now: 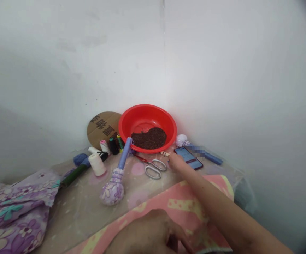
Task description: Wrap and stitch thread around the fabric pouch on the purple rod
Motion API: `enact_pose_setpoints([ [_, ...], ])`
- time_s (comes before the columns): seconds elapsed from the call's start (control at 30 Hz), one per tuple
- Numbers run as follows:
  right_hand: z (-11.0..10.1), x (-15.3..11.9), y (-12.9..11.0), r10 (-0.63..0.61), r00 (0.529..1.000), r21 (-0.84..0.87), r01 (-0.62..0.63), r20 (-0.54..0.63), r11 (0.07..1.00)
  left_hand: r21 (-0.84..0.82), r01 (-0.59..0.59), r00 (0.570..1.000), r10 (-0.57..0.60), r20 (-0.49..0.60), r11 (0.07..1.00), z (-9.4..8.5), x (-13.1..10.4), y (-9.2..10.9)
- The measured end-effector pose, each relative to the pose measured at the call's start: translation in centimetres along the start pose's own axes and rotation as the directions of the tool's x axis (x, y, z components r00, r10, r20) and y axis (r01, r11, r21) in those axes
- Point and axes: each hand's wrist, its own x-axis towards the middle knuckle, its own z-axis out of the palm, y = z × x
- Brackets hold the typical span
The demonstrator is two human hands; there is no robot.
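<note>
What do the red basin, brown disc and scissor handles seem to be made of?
Red basin: likely plastic, glossy, with even color and soft highlights. Brown disc: probably cardboard, matte, tan with bold dark print. Scissor handles: silvery gray with a slight sheen; metal or coated plastic, I can't tell which.
</note>
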Motion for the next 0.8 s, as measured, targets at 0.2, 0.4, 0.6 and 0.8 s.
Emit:
enact_pose_setpoints([
  [0.2,-0.6,0.6,-1.7,-0.106,0.994,-0.091,0.106,0.011,0.990,0.145,0.047,0.987,-0.023,-0.162,0.988,0.2,0.7,-0.5],
  [0.4,-0.9,0.2,-1.8,-0.127,0.992,-0.126,0.126,0.003,0.984,0.188,0.057,0.962,-0.003,-0.274,0.981,0.1,0.4,-0.2],
  [0.6,-3.0,-1.4,-2.5,-0.154,0.985,-0.055,0.150,-0.082,0.987,0.200,0.091,0.702,0.080,-0.708,0.976,-2.9,-0.6,-1.7],
  [0.8,-2.3,-4.1,-9.6,-0.428,0.903,0.804,0.224,0.042,0.551,0.217,0.309,0.234,0.148,-0.961,0.926,-7.1,-3.0,-7.3],
])
